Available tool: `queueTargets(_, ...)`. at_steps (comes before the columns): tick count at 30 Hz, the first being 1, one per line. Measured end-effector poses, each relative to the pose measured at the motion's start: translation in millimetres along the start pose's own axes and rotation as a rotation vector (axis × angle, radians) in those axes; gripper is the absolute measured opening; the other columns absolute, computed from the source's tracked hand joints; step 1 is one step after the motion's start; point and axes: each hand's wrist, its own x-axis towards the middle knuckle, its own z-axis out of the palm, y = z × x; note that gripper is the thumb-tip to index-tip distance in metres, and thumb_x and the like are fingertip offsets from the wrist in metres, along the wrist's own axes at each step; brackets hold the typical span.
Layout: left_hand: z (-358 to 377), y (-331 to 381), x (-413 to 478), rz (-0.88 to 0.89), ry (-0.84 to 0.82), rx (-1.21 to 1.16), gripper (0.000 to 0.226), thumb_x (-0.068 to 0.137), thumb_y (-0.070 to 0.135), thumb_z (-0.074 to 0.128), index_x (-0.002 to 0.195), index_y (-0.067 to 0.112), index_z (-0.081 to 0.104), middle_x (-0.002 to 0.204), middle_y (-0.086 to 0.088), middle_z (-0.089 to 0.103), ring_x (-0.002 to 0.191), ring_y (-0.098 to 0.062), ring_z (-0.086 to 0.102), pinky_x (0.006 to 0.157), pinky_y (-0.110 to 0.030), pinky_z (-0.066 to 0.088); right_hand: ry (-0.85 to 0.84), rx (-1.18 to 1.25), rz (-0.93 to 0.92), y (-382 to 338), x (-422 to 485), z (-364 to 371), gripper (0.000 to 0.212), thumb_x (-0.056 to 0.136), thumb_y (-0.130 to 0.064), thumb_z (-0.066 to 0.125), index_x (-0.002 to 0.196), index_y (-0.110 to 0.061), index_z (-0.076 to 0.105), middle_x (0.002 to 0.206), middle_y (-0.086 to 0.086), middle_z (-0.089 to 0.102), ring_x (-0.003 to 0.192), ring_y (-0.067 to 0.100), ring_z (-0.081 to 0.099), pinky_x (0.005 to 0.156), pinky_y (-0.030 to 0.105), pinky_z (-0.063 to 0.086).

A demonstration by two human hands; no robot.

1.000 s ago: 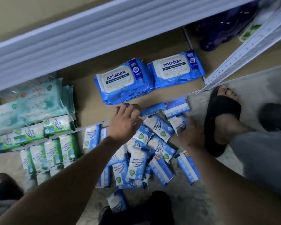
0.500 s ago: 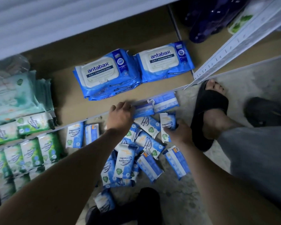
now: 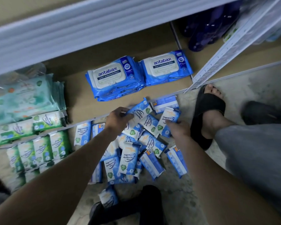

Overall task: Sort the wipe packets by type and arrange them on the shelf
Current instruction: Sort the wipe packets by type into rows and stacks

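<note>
Left hand [image 3: 118,119]: fingers curled, pinching one blue packet [image 3: 141,109] at the front edge of the shelf [image 3: 83,103]. Right hand [image 3: 179,129]: fingers curled round a second packet [image 3: 168,119], just beside the first. Both are at the top of the pile [image 3: 130,159] on the floor [image 3: 177,200]. Antabax packs [image 3: 115,77] lie on the shelf. Green packets [image 3: 42,148] lie at left.

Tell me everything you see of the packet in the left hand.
The small packet is soft blue-and-white plastic, printed Antibacterial Wipes, with a green shield badge. The left hand pinches its near end; it is tilted across the shelf edge, face up, over the loose pile, beside the second packet that the right hand grips. Whether it rests on the pile I cannot tell.
</note>
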Motion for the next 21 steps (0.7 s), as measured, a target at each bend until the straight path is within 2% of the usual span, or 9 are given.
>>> queueTargets(3, -5.7, 2.8, -7.1, -0.053, -0.02, -0.176, 0.013, 0.086, 0.016, 0.077, 0.096, 0.017, 0.07, 0.087, -0.005, 0.072, 0.077, -0.02, 0.064, 0.069, -0.036, 0.054, -0.012, 0.114, 0.019, -10.0, -3.4, 0.8, 0.022, 0.082, -0.028, 0.08, 0.079, -0.014, 0.063, 0.093, 0.013, 0.073, 0.083, 0.029, 0.071, 0.079, 0.047, 0.061)
queueTargets(5, -7.6, 8.2, -9.7, -0.091, -0.021, -0.257, 0.016, 0.086, 0.011, 0.076, 0.101, 0.011, 0.069, 0.091, -0.006, 0.07, 0.077, -0.017, 0.065, 0.069, -0.034, 0.056, -0.009, 0.15, 0.025, -17.0, -4.1, 1.6, 0.023, 0.082, -0.027, 0.081, 0.077, -0.014, 0.062, 0.091, 0.012, 0.073, 0.079, 0.028, 0.07, 0.078, 0.047, 0.061)
queueTargets(9, -9.5, 14.5, -9.7, -0.1, 0.01, -0.3, 0.017, 0.089, 0.007, 0.071, 0.105, 0.007, 0.066, 0.094, -0.007, 0.066, 0.079, -0.016, 0.066, 0.073, -0.037, 0.06, -0.064, 0.167, 0.057, -23.1, -3.3, 4.1, 0.018, 0.085, -0.028, 0.077, 0.088, -0.015, 0.065, 0.095, 0.009, 0.073, 0.073, 0.021, 0.067, 0.061, 0.034, 0.055)
queueTargets(12, -12.1, 15.3, -11.0, -0.1, 0.015, -0.297, 0.011, 0.093, 0.008, 0.066, 0.102, 0.012, 0.061, 0.105, -0.013, 0.063, 0.094, -0.029, 0.065, 0.078, -0.051, 0.061, -0.086, 0.147, 0.065, -22.6, -4.7, 5.9, 0.02, 0.084, -0.03, 0.077, 0.094, -0.015, 0.067, 0.098, 0.007, 0.074, 0.083, 0.023, 0.071, 0.073, 0.038, 0.059)
queueTargets(14, -13.8, 14.4, -12.7, -0.081, 0.024, -0.267, 0.013, 0.094, 0.008, 0.065, 0.104, 0.014, 0.059, 0.111, -0.016, 0.063, 0.097, -0.031, 0.065, 0.08, -0.054, 0.061, -0.087, 0.128, 0.062, -23.0, -8.5, 6.1, 0.025, 0.084, -0.031, 0.077, 0.098, -0.013, 0.069, 0.097, 0.007, 0.074, 0.083, 0.023, 0.071, 0.076, 0.039, 0.06)
queueTargets(16, -17.0, 12.6, -14.6, -0.051, 0.039, -0.218, 0.016, 0.092, 0.008, 0.067, 0.106, 0.013, 0.059, 0.11, -0.017, 0.067, 0.096, -0.032, 0.069, 0.08, -0.051, 0.061, -0.101, 0.118, 0.058, -23.3, -12.6, 5.3, 0.027, 0.085, -0.03, 0.077, 0.101, -0.01, 0.07, 0.096, 0.007, 0.074, 0.075, 0.018, 0.068, 0.062, 0.031, 0.056)
queueTargets(18, -20.9, 13.0, -19.2, -0.053, 0.034, -0.196, 0.026, 0.087, 0.003, 0.072, 0.109, 0.011, 0.061, 0.106, -0.016, 0.07, 0.09, -0.03, 0.072, 0.07, -0.035, 0.063, -0.114, 0.117, 0.054, -22.8, -16.3, 3.4, 0.028, 0.086, -0.029, 0.076, 0.104, -0.009, 0.069, 0.098, 0.007, 0.074, 0.071, 0.016, 0.066, 0.052, 0.025, 0.049)
queueTargets(19, -22.3, 13.5, -21.4, -0.065, 0.037, -0.172, 0.03, 0.084, 0.002, 0.075, 0.11, 0.012, 0.062, 0.104, -0.014, 0.07, 0.085, -0.028, 0.073, 0.061, -0.028, 0.059, -0.114, 0.125, 0.055, -22.7, -18.4, 2.2, 0.027, 0.086, -0.027, 0.076, 0.105, -0.009, 0.069, 0.098, 0.007, 0.074, 0.071, 0.016, 0.066, 0.05, 0.024, 0.047)
queueTargets(21, -24.4, 15.0, -25.0, -0.096, 0.057, -0.123, 0.032, 0.08, 0.004, 0.079, 0.108, 0.013, 0.066, 0.097, -0.008, 0.07, 0.075, -0.024, 0.07, 0.053, -0.025, 0.051, -0.116, 0.154, 0.059, -24.3, -22.8, -0.4, 0.027, 0.087, -0.025, 0.077, 0.106, -0.009, 0.068, 0.099, 0.007, 0.074, 0.072, 0.015, 0.067, 0.051, 0.024, 0.048)
